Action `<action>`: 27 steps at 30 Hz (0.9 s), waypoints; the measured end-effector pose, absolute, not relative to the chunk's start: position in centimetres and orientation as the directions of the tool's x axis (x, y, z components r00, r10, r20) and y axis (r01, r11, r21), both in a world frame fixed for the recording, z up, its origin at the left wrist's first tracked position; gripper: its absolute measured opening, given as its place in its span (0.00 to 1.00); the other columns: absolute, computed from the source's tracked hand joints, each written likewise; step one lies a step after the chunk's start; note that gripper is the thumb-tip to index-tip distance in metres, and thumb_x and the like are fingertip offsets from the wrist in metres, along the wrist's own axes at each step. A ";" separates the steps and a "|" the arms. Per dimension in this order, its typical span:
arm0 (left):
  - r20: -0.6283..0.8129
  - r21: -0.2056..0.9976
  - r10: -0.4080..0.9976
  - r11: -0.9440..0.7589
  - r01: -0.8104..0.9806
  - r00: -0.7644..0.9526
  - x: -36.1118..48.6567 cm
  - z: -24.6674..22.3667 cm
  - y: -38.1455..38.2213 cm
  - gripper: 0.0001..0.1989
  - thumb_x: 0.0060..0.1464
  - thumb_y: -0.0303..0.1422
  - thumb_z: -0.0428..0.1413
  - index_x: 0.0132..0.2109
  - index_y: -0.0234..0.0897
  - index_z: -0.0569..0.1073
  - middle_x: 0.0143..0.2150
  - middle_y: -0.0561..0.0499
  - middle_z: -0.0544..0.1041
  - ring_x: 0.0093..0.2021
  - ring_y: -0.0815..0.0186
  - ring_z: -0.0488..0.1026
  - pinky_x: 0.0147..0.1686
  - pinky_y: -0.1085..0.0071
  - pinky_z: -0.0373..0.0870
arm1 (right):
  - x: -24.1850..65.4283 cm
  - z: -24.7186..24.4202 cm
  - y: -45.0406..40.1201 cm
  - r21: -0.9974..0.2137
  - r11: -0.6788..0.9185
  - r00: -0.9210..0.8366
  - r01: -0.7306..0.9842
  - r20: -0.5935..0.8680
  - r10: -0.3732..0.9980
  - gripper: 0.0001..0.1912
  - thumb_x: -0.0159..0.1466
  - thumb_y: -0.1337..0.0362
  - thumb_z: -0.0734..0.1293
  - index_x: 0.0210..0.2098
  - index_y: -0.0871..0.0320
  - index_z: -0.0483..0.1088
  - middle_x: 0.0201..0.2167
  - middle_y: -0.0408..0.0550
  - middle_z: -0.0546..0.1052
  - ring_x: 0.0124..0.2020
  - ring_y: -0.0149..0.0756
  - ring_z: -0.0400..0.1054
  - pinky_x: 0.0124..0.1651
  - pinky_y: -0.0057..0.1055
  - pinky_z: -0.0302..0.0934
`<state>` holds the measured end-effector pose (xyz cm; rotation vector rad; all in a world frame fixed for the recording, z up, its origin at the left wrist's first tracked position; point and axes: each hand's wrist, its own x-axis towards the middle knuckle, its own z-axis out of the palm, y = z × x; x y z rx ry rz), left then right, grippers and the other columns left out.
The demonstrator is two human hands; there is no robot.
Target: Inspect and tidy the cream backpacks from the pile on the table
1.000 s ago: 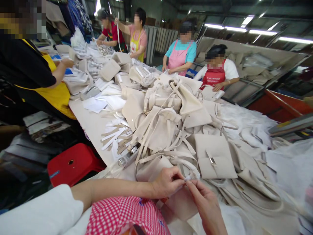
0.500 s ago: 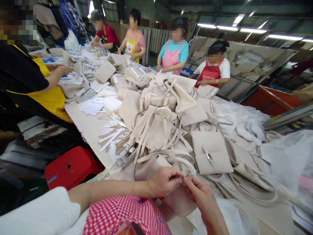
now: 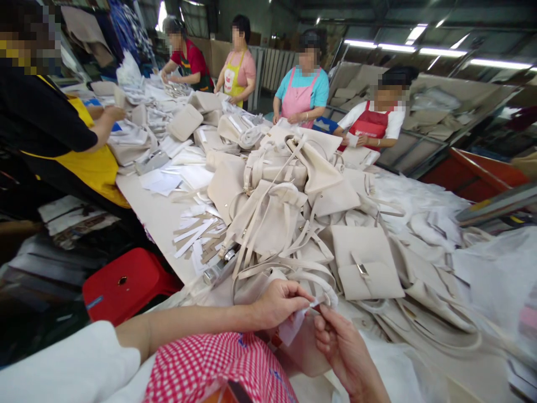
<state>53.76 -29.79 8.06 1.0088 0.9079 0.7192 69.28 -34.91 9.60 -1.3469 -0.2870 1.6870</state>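
Note:
My left hand (image 3: 274,305) is pinched closed on a thin white piece of wrapping (image 3: 293,326) that dangles below its fingertips. Just to the right, my right hand (image 3: 342,341) has thumb and forefinger pressed together beside the wrapped strap. What sits between those fingertips is too small to tell. Under both hands rests a beige handbag (image 3: 308,350), partly covered by them. Its handle (image 3: 316,282), partly wrapped in white, arches up just beyond my fingers. Past it lies a heap of beige bags (image 3: 268,218) with tangled straps.
A flap bag with a metal clasp (image 3: 367,263) lies to the right. Paper strips (image 3: 195,238) and a metallic tool-like object (image 3: 213,273) are on the table's left side. A red stool (image 3: 130,282) stands beside the table. Several people in aprons work around it.
A white piece of wrapping now hangs from my left fingers. My fingertips have moved slightly apart. The co-worker in the red apron has raised a small pale piece.

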 end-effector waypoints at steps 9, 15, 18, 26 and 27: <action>-0.209 0.908 0.863 0.345 -0.235 0.460 54.3 7.9 -29.8 0.12 0.47 0.35 0.61 0.38 0.37 0.68 0.24 0.57 0.72 0.22 0.73 0.64 0.23 0.76 0.57 | 68.3 9.2 -36.6 -0.806 -0.318 0.337 -0.500 -0.519 0.785 0.21 0.45 0.53 0.80 0.31 0.60 0.77 0.21 0.40 0.70 0.19 0.23 0.54 0.18 0.21 0.51; -0.121 0.946 0.897 0.234 -0.224 0.426 54.1 8.4 -30.2 0.12 0.47 0.31 0.60 0.36 0.39 0.63 0.24 0.60 0.67 0.24 0.73 0.63 0.27 0.75 0.58 | 68.0 9.0 -37.6 -0.878 -0.399 0.429 -0.265 -0.478 0.767 0.26 0.48 0.45 0.78 0.36 0.59 0.77 0.15 0.35 0.61 0.18 0.27 0.50 0.18 0.26 0.45; -0.087 0.957 0.898 0.195 -0.213 0.431 54.0 8.6 -30.3 0.11 0.48 0.30 0.58 0.36 0.39 0.62 0.24 0.60 0.66 0.24 0.73 0.62 0.27 0.75 0.58 | 68.2 9.0 -38.0 -0.876 -0.444 0.451 -0.189 -0.479 0.753 0.27 0.51 0.43 0.75 0.40 0.58 0.77 0.15 0.36 0.62 0.19 0.30 0.53 0.19 0.27 0.49; -0.104 0.974 0.876 0.185 -0.130 0.470 53.6 7.9 -30.4 0.13 0.48 0.33 0.61 0.35 0.39 0.62 0.23 0.60 0.66 0.23 0.73 0.61 0.24 0.76 0.56 | 66.8 10.2 -36.1 -0.770 -0.425 0.230 -0.476 -0.576 0.785 0.26 0.40 0.51 0.82 0.30 0.59 0.74 0.18 0.31 0.53 0.19 0.20 0.37 0.16 0.18 0.34; -0.112 0.972 0.867 0.197 -0.130 0.485 53.6 7.7 -30.3 0.14 0.47 0.34 0.61 0.35 0.39 0.62 0.23 0.60 0.67 0.23 0.73 0.62 0.24 0.76 0.56 | 66.9 10.1 -35.9 -0.762 -0.436 0.194 -0.479 -0.576 0.794 0.25 0.41 0.52 0.82 0.31 0.59 0.75 0.18 0.31 0.53 0.19 0.19 0.37 0.16 0.17 0.35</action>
